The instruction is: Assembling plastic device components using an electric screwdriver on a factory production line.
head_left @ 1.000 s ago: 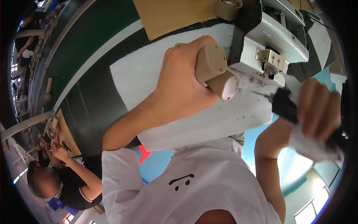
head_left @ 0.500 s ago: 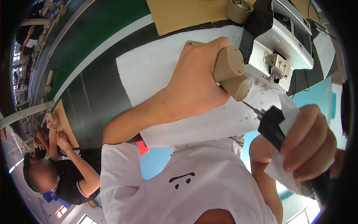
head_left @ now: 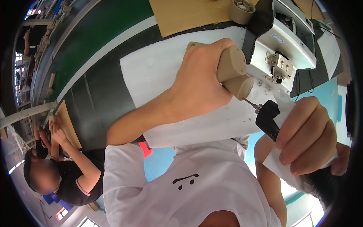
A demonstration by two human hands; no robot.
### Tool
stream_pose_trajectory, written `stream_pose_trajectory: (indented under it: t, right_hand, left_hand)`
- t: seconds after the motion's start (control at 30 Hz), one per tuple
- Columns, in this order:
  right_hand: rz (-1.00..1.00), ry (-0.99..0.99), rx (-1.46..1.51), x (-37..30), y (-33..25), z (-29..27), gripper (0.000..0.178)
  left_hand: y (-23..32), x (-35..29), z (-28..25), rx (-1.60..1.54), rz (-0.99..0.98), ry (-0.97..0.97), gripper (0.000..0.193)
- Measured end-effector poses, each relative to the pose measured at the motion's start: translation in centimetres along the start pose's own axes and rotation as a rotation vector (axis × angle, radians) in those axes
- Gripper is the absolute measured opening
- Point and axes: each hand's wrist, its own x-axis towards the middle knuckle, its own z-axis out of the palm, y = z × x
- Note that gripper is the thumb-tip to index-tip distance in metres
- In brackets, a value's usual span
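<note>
Beige cylindrical part (head_left: 235,72), a two-stepped plastic body with a wider upper section and a narrower rounded end, held above the white foam sheet (head_left: 151,72) that covers the bench. The left hand (head_left: 200,85) wraps around it, fingers closed on the upper section, the narrow end pointing toward the lower right. A thin metal bit (head_left: 252,104) meets that narrow end; it projects from the black handheld driver (head_left: 269,120), whose chuck lies just beside the part. The right hand (head_left: 308,136) grips the driver's body, fingers curled shut over it, with a white cloth or paper (head_left: 281,166) caught between palm and tool and trailing toward the lower edge. Whether the bit enters the part or only touches its face cannot be told.

Behind the part, at the far side of the foam sheet, stands a white and grey bench machine (head_left: 287,45) with a small metal bracket (head_left: 279,65) on its front face. A beige round spool-like piece (head_left: 242,10) lies near the machine on a brown cardboard sheet (head_left: 181,15). The bench top (head_left: 94,41) beyond the foam is dark green with a pale stripe. In the foreground is the wearer's white T-shirt (head_left: 181,189). At the lower left a second person in a black shirt (head_left: 72,178) works at the same bench, hands raised to its edge.
</note>
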Motion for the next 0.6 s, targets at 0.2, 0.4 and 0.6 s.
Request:
stream_pose_trajectory:
  t: [0.2,0.4,0.6]
  right_hand:
    - [0.012,0.255,-0.022,-3.7,1.3,-0.8,0.048]
    - [-0.04,0.64,0.02,-3.3,3.4,-1.3,0.08]
    - [0.048,0.668,-0.036,-3.8,4.2,-1.7,0.076]
  left_hand:
    - [0.0,0.2,-0.5,0.011,0.06,-0.002,0.03]
    - [-0.1,0.2,-0.5,0.096,0.068,-0.03,0.032]
    - [-0.1,0.4,-0.5,0.103,0.086,-0.039,0.033]
